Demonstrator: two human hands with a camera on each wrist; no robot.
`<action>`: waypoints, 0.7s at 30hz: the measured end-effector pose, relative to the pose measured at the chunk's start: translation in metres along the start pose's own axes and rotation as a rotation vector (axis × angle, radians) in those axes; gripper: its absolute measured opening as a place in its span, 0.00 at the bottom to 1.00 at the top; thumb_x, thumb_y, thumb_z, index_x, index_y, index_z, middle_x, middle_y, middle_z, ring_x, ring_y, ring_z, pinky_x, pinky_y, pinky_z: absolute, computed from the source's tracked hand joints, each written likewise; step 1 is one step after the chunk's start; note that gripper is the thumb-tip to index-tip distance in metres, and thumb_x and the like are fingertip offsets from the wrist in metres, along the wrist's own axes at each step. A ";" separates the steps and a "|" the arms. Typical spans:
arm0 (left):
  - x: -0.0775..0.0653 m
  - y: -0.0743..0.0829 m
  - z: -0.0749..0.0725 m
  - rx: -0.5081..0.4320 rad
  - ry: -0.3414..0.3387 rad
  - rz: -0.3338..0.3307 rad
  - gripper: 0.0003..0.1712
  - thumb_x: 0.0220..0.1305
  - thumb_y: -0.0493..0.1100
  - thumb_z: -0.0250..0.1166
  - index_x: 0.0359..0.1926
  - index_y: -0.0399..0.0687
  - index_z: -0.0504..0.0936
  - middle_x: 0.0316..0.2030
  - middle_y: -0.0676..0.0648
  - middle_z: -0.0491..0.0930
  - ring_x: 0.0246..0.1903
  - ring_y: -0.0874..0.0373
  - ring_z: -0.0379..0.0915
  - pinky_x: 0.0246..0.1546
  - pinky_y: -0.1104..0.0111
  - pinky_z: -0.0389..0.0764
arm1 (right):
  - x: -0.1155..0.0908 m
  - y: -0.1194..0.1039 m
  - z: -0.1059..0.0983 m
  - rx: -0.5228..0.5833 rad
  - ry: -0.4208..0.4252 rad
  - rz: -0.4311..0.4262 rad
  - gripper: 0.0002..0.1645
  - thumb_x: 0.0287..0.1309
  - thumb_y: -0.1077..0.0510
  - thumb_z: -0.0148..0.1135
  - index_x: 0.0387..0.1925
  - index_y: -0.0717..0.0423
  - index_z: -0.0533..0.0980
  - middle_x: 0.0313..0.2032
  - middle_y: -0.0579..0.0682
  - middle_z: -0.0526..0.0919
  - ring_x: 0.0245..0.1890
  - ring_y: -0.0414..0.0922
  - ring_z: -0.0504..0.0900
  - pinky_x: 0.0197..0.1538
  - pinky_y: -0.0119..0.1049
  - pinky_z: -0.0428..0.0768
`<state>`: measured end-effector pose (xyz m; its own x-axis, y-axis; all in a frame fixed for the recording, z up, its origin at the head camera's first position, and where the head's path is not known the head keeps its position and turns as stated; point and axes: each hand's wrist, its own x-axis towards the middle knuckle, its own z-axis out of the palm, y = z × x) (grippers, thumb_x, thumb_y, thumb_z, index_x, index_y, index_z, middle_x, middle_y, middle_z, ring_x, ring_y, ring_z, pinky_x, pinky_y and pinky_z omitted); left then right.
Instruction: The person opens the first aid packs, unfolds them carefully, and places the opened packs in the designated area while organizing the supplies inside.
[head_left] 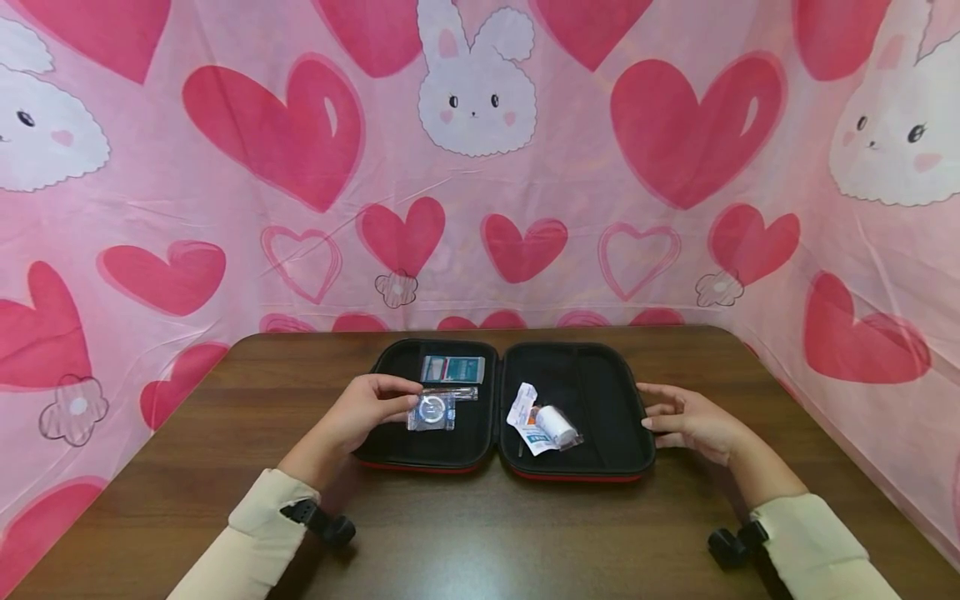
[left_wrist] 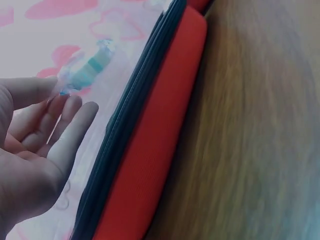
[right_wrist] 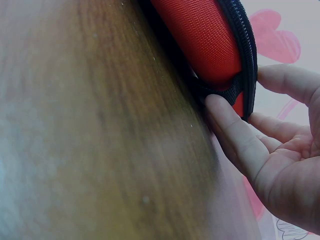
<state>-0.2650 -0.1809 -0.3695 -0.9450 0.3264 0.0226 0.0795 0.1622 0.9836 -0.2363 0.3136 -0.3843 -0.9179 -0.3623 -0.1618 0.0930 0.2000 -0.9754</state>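
Observation:
In the head view a zip case (head_left: 465, 454), black inside with a red shell, lies unfolded on the table. My left hand (head_left: 367, 408) is over its left half, pinching a small clear packet (head_left: 432, 412) with a white ring-shaped roll inside. The left wrist view shows this packet (left_wrist: 85, 72) at the fingertips with teal and white bands. Beneath it lie a teal-and-white flat packet (head_left: 453, 369) and a slim clear packet (head_left: 461, 392). At the case's right edge my right hand (head_left: 690, 421) holds the rim, one fingertip by a black strap (right_wrist: 225, 92).
The case's right half contains a wrapped white roll (head_left: 557, 427) and white printed packets (head_left: 523, 406), partly overlapping. A brown wooden table (head_left: 495, 542) extends around the case. Pink cloth with hearts and rabbits (head_left: 477, 92) hangs behind and at the sides.

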 end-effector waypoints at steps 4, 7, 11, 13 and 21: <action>-0.007 -0.001 -0.011 0.013 0.044 -0.025 0.23 0.59 0.36 0.70 0.52 0.25 0.79 0.42 0.40 0.83 0.37 0.55 0.81 0.42 0.63 0.83 | 0.000 0.000 0.000 -0.006 0.003 0.003 0.49 0.62 0.63 0.63 0.73 0.70 0.44 0.51 0.61 0.77 0.46 0.48 0.82 0.49 0.46 0.82; -0.012 -0.001 -0.019 -0.008 0.054 -0.036 0.26 0.57 0.35 0.71 0.54 0.23 0.76 0.41 0.40 0.84 0.35 0.55 0.82 0.41 0.62 0.83 | 0.000 0.000 0.001 -0.006 0.006 0.006 0.49 0.62 0.63 0.63 0.73 0.70 0.44 0.51 0.61 0.77 0.45 0.47 0.82 0.49 0.46 0.82; -0.016 -0.002 -0.030 -0.050 0.050 -0.028 0.29 0.57 0.33 0.71 0.56 0.21 0.72 0.41 0.40 0.84 0.35 0.54 0.82 0.41 0.60 0.84 | 0.000 0.000 0.002 -0.001 0.003 0.000 0.48 0.63 0.63 0.62 0.73 0.70 0.44 0.50 0.60 0.77 0.45 0.47 0.82 0.48 0.45 0.82; -0.018 -0.004 -0.035 -0.060 0.060 -0.025 0.29 0.57 0.32 0.71 0.57 0.22 0.72 0.42 0.41 0.83 0.35 0.54 0.82 0.41 0.59 0.84 | -0.001 -0.001 0.002 0.004 -0.003 -0.006 0.48 0.63 0.64 0.62 0.73 0.70 0.44 0.50 0.60 0.77 0.45 0.47 0.82 0.48 0.45 0.82; -0.023 -0.008 -0.051 -0.012 0.107 -0.043 0.29 0.59 0.34 0.69 0.59 0.25 0.72 0.47 0.40 0.81 0.39 0.54 0.80 0.42 0.61 0.83 | -0.002 -0.002 0.002 0.010 -0.005 0.001 0.48 0.63 0.63 0.62 0.73 0.70 0.44 0.50 0.60 0.77 0.45 0.47 0.82 0.49 0.45 0.82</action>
<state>-0.2596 -0.2372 -0.3692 -0.9759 0.2181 -0.0008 0.0355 0.1627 0.9860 -0.2343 0.3123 -0.3820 -0.9158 -0.3669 -0.1632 0.0973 0.1916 -0.9766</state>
